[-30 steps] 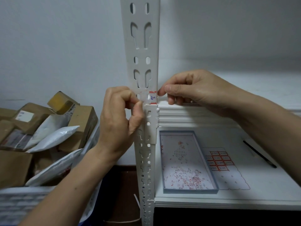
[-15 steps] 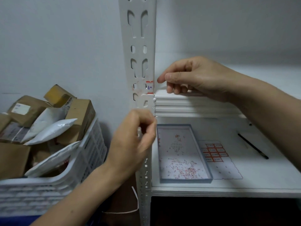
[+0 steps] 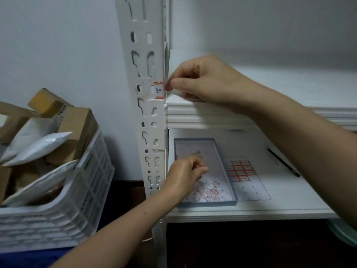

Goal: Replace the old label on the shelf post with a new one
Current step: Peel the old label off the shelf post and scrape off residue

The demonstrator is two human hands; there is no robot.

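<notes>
The old label (image 3: 158, 90), white with red bands and blue handwriting, is stuck on the right edge of the white slotted shelf post (image 3: 143, 26). My right hand (image 3: 204, 80) is at the label's right edge, its fingertips pinching it where it wraps round the post corner. My left hand (image 3: 183, 176) hovers low over the shallow grey tray (image 3: 225, 171), thumb and fingertips pinched together on a tiny peeled scrap that barely shows. A sheet of new red-bordered labels (image 3: 241, 171) lies flat just right of the tray.
The tray holds several red and white paper scraps. A black pen (image 3: 284, 162) lies on the white shelf board (image 3: 289, 200) to the right. A white plastic crate (image 3: 92, 190) full of cardboard boxes and mailer bags stands left of the post.
My left hand left the label on the post and dropped down and right, over the tray. My right hand stayed at the label's edge. The camera view tilted downward.
</notes>
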